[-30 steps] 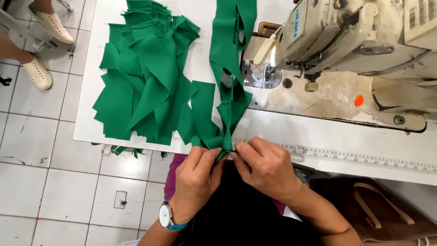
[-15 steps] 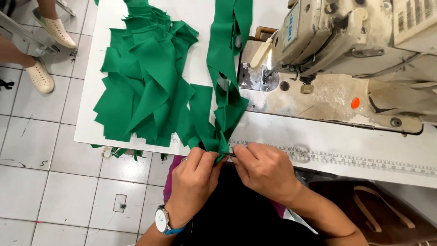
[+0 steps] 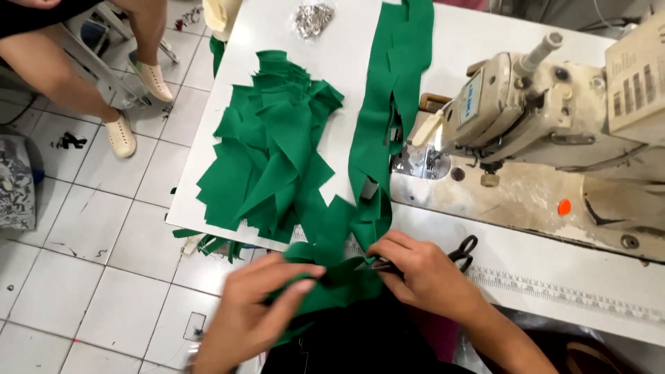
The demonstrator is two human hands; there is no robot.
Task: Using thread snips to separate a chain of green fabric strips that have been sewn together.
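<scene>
Compared with the view a second ago, both hands have dropped lower and nearer the table's front edge, and the left hand (image 3: 260, 305) has spread apart from the right; black scissors (image 3: 454, 255) now show at the right hand (image 3: 422, 275).

Left hand: fingers extended and laid flat along the near end of the green strip (image 3: 377, 145), apparently pressing the cloth taut; a pinch cannot be made out. Right hand: fingers curled around the scissors, handles protruding toward the sewing machine (image 3: 547, 118), blades hidden beneath the knuckles at the fabric. Holding the cloth stretched between the hands keeps the spot at the blades steady.

Strip: long axis runs from the far end of the white table (image 3: 325, 41) toward the person, passing just beside the machine's needle plate and ending over the lap. A heap of green pieces (image 3: 267, 159) lies left of the strip, within the left hand's reach. A small pile of metal parts (image 3: 313, 17) sits at the far end. Another person's legs (image 3: 83, 83) stand on the tiled floor (image 3: 83, 277).
</scene>
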